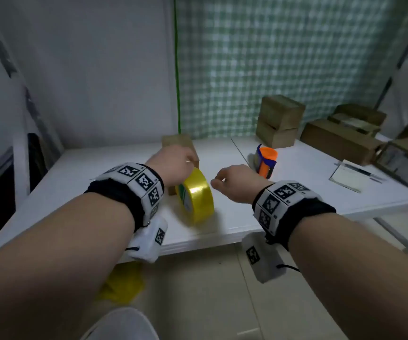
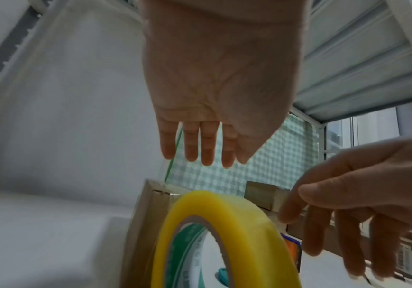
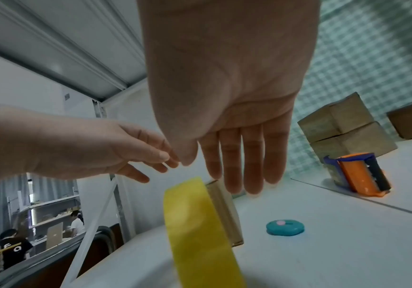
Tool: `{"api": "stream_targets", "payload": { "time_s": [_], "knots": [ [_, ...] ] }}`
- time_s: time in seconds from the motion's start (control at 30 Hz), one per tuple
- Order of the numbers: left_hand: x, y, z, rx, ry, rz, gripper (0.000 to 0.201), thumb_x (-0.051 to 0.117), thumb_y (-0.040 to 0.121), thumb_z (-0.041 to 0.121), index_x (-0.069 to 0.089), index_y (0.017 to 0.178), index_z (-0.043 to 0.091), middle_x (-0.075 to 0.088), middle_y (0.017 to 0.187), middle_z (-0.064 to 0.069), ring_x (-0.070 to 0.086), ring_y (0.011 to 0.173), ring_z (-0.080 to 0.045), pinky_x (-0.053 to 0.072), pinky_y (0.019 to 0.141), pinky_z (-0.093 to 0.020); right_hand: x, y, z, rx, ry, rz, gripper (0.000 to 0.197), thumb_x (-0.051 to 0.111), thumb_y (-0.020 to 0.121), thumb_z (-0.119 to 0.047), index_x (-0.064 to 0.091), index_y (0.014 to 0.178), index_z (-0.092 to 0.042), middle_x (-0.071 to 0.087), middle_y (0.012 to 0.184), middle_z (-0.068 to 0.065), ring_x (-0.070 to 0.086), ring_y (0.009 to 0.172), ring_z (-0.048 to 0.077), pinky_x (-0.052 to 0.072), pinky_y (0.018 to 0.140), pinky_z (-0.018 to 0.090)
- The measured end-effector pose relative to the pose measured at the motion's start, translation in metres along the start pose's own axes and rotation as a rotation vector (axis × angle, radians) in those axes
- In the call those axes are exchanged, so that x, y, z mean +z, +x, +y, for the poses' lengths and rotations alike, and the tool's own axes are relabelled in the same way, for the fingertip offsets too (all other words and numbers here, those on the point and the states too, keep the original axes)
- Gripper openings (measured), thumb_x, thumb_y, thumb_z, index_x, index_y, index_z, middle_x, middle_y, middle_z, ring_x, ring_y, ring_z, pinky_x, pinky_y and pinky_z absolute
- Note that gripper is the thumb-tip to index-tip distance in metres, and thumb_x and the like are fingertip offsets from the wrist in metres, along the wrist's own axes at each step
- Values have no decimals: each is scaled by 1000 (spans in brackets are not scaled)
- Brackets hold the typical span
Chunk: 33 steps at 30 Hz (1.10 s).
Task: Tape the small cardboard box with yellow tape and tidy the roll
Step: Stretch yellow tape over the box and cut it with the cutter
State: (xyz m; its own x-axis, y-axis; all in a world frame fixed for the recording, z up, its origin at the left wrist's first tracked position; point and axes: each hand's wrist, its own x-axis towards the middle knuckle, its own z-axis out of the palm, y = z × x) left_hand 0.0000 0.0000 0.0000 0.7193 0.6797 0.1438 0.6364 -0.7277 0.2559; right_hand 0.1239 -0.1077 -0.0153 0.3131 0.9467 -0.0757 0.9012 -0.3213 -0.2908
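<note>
Head view, left to right: my left hand [image 1: 173,161] hovers just above the yellow tape roll [image 1: 196,195], fingers [image 2: 208,148] straight and relaxed, gripping nothing. The roll stands on its edge on the white desk [image 1: 87,173], leaning against the near face of the small cardboard box [image 1: 179,143], its hole facing sideways. To the right my right hand [image 1: 235,182] hangs near the roll's other side, its fingers [image 3: 234,165] also loose and empty. Both hands bracket the roll from above; the left looks slightly nearer, so it could grasp first.
</note>
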Motion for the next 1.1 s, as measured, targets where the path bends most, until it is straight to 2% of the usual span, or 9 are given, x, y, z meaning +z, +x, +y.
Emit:
{"api": "stream_targets", "payload": {
  "time_s": [0.13, 0.3, 0.4, 0.5, 0.73, 0.83, 0.93, 1.0, 1.1],
  "knots": [
    [-5, -12, -18, -35, -3, -2, 33, 45, 93, 17, 61, 121, 12, 61, 126, -14, 54, 116, -31, 42, 92, -32, 12, -10, -20, 61, 58, -39, 51, 39, 97, -39, 49, 136, -8, 58, 133, 14, 50, 125, 27, 41, 98, 33],
    [-1, -16, -37, -60, -38, -5, 38, 42, 95, 14, 54, 130, 12, 56, 135, -16, 50, 124, -31, 39, 101, -33, 22, -8, -24, 101, 112, 6, 54, 42, 96, -42, 47, 138, -9, 57, 134, 13, 54, 118, 25, 44, 97, 36],
    [4, -13, -42, -82, -68, -4, 40, 39, 97, 14, 50, 135, 12, 49, 142, -17, 46, 130, -30, 35, 104, -31, 27, -4, -20, 117, 189, -6, 55, 40, 95, -43, 56, 129, -3, 64, 123, 16, 59, 97, 25, 51, 94, 40],
    [9, -4, -46, -97, -77, -12, 41, 38, 98, 16, 47, 138, 12, 46, 145, -16, 43, 133, -29, 32, 106, -29, 29, 7, -14, 141, 275, -49, 58, 36, 95, -46, 61, 117, 2, 68, 111, 21, 66, 99, 34, 55, 89, 46],
    [25, 42, -53, -56, -73, -90, 42, 37, 100, 26, 44, 141, 20, 44, 148, -10, 40, 136, -27, 31, 109, -31, 39, 39, 2, 195, 698, -92, 45, 42, 93, -50, 60, 106, -11, 63, 100, 7, 61, 87, 22, 53, 86, 38],
    [30, 61, -58, -45, -61, -138, 43, 34, 100, 28, 41, 143, 22, 38, 152, -7, 34, 140, -26, 26, 112, -32, 49, 49, 5, 211, 853, -145, 44, 46, 92, -49, 60, 110, -12, 65, 110, 11, 64, 97, 26, 52, 95, 40],
    [38, 76, -61, -44, -51, -174, 44, 33, 100, 29, 40, 143, 22, 37, 153, -6, 32, 141, -26, 25, 116, -34, 58, 58, 4, 231, 1004, -221, 42, 49, 91, -50, 58, 115, -17, 66, 117, 9, 64, 104, 24, 51, 94, 37],
    [44, 81, -62, -40, -36, -205, 45, 32, 101, 28, 36, 145, 20, 31, 156, -6, 28, 143, -25, 21, 118, -35, 60, 62, 4, 246, 1077, -238, 38, 51, 90, -48, 59, 113, -18, 67, 108, 7, 65, 96, 21, 51, 88, 33],
    [51, 84, -65, -40, 11, -229, 49, 31, 101, 30, 28, 149, 21, 20, 159, -8, 18, 147, -29, 15, 120, -38, 59, 64, 7, 252, 1098, -245, 24, 53, 90, -41, 61, 96, -19, 66, 92, 4, 63, 83, 18, 51, 81, 30]
  ]
}}
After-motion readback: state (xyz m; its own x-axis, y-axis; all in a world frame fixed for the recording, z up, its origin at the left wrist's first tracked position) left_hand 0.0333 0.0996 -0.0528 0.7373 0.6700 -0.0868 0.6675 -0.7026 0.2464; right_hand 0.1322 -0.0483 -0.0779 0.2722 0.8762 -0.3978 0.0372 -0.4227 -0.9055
